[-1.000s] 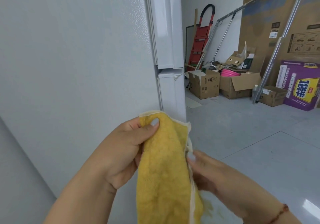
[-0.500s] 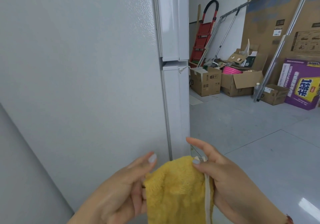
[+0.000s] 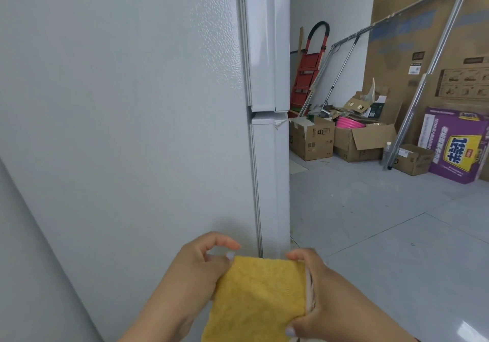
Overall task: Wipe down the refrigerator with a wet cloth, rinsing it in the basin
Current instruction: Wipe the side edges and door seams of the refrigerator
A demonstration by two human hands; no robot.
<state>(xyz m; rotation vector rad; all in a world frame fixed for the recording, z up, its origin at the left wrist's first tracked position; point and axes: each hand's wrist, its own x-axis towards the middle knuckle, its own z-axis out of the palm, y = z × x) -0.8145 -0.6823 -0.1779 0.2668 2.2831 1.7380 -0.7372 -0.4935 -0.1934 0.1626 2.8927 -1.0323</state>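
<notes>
Both hands had dropped and spread the cloth [image 3: 260,296] flat, left grip [image 3: 197,270] pinching its left edge, right grip [image 3: 328,302] clamping the right, just before the fridge [image 3: 127,130], apparently folded ready for wiping.

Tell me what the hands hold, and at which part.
Both hold the yellow cloth: the left hand pinches its upper left corner, and the right hand grips its right edge.

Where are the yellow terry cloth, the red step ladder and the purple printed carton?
yellow terry cloth [image 3: 260,296], head view, middle of fabric
red step ladder [image 3: 307,77], head view, red steps
purple printed carton [image 3: 455,147], head view, front face
</notes>
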